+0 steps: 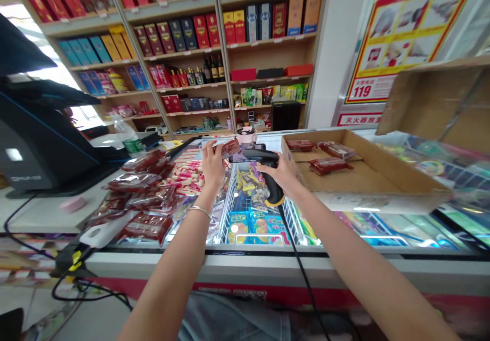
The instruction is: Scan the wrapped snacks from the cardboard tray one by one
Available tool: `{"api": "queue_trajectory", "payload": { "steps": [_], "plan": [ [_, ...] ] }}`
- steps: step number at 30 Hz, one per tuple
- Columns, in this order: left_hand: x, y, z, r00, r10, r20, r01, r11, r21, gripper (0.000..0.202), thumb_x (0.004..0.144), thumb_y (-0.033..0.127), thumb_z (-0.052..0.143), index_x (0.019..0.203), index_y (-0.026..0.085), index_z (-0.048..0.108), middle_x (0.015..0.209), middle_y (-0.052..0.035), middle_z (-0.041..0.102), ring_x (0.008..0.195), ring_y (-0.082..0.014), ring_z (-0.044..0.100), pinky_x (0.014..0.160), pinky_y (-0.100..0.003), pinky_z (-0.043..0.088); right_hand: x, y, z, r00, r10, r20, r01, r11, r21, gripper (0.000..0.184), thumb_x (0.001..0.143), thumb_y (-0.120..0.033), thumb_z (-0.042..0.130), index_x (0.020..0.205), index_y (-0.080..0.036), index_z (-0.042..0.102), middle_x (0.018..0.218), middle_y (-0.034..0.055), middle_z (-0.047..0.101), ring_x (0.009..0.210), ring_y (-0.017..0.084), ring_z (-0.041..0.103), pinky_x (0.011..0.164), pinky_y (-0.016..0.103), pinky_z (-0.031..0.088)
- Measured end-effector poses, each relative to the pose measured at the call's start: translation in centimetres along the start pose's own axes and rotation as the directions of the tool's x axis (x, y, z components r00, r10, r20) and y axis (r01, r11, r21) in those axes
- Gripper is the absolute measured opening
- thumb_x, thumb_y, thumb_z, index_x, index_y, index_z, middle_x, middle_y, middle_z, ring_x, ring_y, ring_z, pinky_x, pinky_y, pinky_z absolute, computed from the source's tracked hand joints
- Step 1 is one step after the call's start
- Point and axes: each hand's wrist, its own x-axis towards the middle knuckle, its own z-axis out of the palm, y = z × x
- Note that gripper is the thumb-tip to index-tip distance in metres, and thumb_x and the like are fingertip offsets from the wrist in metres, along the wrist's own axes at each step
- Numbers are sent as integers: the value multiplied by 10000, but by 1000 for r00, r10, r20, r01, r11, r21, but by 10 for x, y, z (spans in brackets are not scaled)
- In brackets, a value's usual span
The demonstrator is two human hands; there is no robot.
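Observation:
My left hand [213,165], with a bracelet at the wrist, grips a brown sealed food packet [231,148] over the glass-topped freezer. In my right hand [282,173] is a black handheld barcode scanner [272,190], its head turned left toward that packet. A cable hangs from the scanner's handle. To the left, a pile of similar packets [147,227] lies on the glass. At right stands a shallow cardboard box [390,204] with a few such packets [328,165] inside. A pink-and-dark object [247,136] is partly hidden behind my hands.
A black checkout terminal [34,142] and a water bottle [128,138] stand at left. Blue snack bags [264,224] show in the freezer's wire baskets. Behind are shelves of boxed goods [187,32]. A loose cable [95,294] hangs at lower left.

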Motion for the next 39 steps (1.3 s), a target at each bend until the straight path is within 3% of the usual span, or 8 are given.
{"api": "queue_trajectory", "payload": {
  "steps": [3, 7, 12, 18, 30, 39],
  "plan": [
    [0, -1, -2, 1000, 23, 17, -23, 999, 24, 470, 766, 46, 430, 1183, 236, 531, 1347, -97, 421, 1292, -287, 324, 1056, -459, 339, 0, 1, -2, 1000, -20, -5, 20, 998, -62, 580, 630, -213, 719, 1104, -253, 386, 657, -67, 554, 453, 96, 547, 429, 202, 449],
    [0, 2, -4, 997, 8, 73, -10, 999, 31, 514, 770, 75, 448, 1252, 250, 489, 1342, -100, 415, 1165, -285, 460, 929, -427, 453, -2, 5, 0, 997, -76, 30, 79, 990, -114, 566, 620, -235, 732, 1087, -245, 413, 655, -69, 559, 438, 90, 528, 422, 203, 447],
    [0, 9, -4, 987, 130, 100, -127, 991, -31, 551, 758, 73, 463, 1276, 260, 469, 1346, -81, 404, 1161, -247, 469, 929, -368, 463, -5, 9, 4, 997, -78, 0, 77, 984, -161, 537, 647, -247, 714, 1100, -247, 427, 654, -71, 553, 452, 75, 521, 426, 178, 439],
    [0, 11, -4, 979, 159, 130, -146, 984, -100, 581, 746, 65, 478, 1293, 261, 448, 1364, -81, 384, 1136, -224, 491, 919, -342, 470, -6, 13, 3, 985, -165, 49, 172, 959, -225, 498, 689, -260, 671, 1110, -253, 404, 662, -66, 549, 444, 72, 514, 423, 174, 438],
    [1, 4, 2, 983, 183, 9, -181, 980, -87, 475, 773, 138, 546, 1232, 251, 501, 1311, -84, 436, 1121, -226, 498, 876, -334, 498, -3, 16, 1, 969, -246, 32, 247, 942, -227, 473, 675, -241, 682, 1071, -230, 423, 641, -61, 562, 402, 80, 508, 380, 184, 431],
    [0, 6, -2, 980, 190, 63, -187, 981, -52, 510, 744, 123, 555, 1233, 257, 496, 1325, -79, 422, 1120, -229, 502, 874, -341, 501, -5, 8, -1, 967, -253, 20, 251, 942, -221, 476, 668, -208, 669, 1076, -235, 423, 649, -61, 568, 373, 89, 507, 374, 212, 437]
  ]
}}
